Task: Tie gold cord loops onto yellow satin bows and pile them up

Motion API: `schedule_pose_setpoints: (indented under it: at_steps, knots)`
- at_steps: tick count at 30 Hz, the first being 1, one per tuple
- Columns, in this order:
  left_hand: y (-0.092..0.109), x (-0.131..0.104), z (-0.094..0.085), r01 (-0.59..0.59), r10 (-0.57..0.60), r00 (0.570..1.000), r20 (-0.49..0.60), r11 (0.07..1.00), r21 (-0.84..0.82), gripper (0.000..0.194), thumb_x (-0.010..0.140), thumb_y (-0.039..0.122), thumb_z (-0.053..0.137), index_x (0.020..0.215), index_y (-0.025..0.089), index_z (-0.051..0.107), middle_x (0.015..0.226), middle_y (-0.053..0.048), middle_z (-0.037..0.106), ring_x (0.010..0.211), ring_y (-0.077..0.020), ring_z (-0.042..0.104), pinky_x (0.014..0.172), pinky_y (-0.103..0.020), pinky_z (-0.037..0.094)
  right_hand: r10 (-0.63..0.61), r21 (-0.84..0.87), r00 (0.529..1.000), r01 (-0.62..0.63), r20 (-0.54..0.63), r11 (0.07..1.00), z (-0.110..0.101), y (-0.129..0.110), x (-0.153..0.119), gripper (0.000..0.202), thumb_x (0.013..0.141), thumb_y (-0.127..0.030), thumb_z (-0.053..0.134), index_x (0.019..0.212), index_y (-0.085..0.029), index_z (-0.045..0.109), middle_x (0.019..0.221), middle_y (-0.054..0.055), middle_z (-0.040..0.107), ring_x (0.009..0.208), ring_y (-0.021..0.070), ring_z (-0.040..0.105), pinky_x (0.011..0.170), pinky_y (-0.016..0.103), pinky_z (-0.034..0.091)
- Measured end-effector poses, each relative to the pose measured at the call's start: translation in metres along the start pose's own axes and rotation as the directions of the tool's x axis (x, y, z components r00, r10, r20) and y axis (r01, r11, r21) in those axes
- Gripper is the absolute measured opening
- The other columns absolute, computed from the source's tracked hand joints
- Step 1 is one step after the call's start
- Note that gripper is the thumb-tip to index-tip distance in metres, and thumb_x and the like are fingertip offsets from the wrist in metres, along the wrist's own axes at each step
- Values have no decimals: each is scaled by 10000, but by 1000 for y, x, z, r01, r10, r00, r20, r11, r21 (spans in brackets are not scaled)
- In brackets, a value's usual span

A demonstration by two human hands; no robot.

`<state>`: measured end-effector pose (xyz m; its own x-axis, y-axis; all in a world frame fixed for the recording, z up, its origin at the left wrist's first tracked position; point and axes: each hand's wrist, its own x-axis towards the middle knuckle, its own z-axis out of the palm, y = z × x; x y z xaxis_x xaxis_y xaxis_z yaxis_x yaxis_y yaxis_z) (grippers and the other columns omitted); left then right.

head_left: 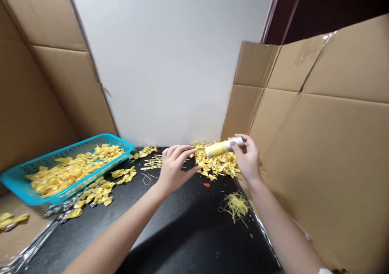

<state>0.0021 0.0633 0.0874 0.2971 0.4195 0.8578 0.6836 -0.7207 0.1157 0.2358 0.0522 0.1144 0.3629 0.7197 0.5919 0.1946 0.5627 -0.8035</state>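
My right hand (248,157) grips the white end of a tube with a yellow band around its other half, perhaps a spool of yellow thread (219,149). It is held in the air, nearly level, over a pile of shiny gold bows (217,164). To the left of the tube is my left hand (178,164), its fingers and thumb apart with nothing seen between them. Cut gold strips (152,162) lie just behind that hand. A tangle of thin yellow thread (237,205) rests on the black tabletop (182,229) below my right hand.
At the left stands a turquoise basket (27,197) containing many yellow bows, with more yellow bows (100,192) and silvery beads (65,209) beside it. Cardboard walls (328,144) rise on both sides and a white wall (170,63) behind. A small red piece (207,185) lies mid-table.
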Motion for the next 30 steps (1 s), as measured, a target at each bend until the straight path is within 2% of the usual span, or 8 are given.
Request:
schedule_pose_setpoints:
  at_steps: [5,10,14,19,22,25,27,30]
  knots:
    - [4,20,-6,173,-143,984,110,924,-341,383,876,438,602,1193,224,604,1141,-82,675,1051,-234,592,913,-407,440,-54,182,991,31,123,983,35,-7,-12,301,814,-400,686,1033,-221,582,996,58,714,908,170,664,792,331,554]
    - [-11,17,-17,305,-254,952,169,816,-491,205,863,386,637,953,227,730,943,-46,727,893,-192,650,812,-335,496,-67,260,971,5,228,966,47,-7,-16,284,816,-375,690,1033,-228,581,985,48,713,895,162,663,771,308,554]
    - [-16,15,-18,253,-253,966,58,872,-418,118,836,324,677,847,236,755,866,-36,749,818,-187,658,748,-331,501,-53,265,977,-3,205,964,59,0,-19,275,808,-364,698,1016,-222,587,962,45,710,895,159,662,794,312,549]
    - [-16,13,-18,90,-114,991,-71,955,-284,116,853,260,655,762,216,712,815,-31,753,749,-173,640,731,-341,473,12,247,992,-43,126,968,73,12,-18,291,787,-377,708,993,-211,585,972,49,705,919,163,653,813,324,543]
    - [-16,13,-18,23,36,992,122,891,-453,127,873,247,623,772,203,686,832,-36,744,768,-152,649,730,-305,489,170,338,985,-157,-8,928,75,18,-14,355,743,-440,728,966,-209,577,960,36,691,902,159,645,763,308,551]
    - [-23,11,-14,126,197,860,470,811,-572,159,905,267,566,808,200,673,869,-43,723,794,-141,657,712,-268,499,353,441,935,-305,-30,844,72,23,-9,448,667,-532,752,910,-194,588,843,14,646,782,148,627,635,264,529]
    - [-34,9,-10,184,180,788,589,844,-504,178,911,282,538,816,206,668,863,-44,708,789,-149,649,698,-270,494,395,445,918,-366,28,818,70,28,-6,493,629,-575,756,875,-178,600,758,5,608,708,144,603,600,262,503]
    - [-60,7,-11,251,36,776,630,899,-360,215,906,327,513,803,211,661,861,-52,701,787,-167,643,695,-292,498,311,339,950,-295,7,893,65,38,-2,492,656,-590,725,883,-168,613,743,5,592,707,144,577,644,276,485]
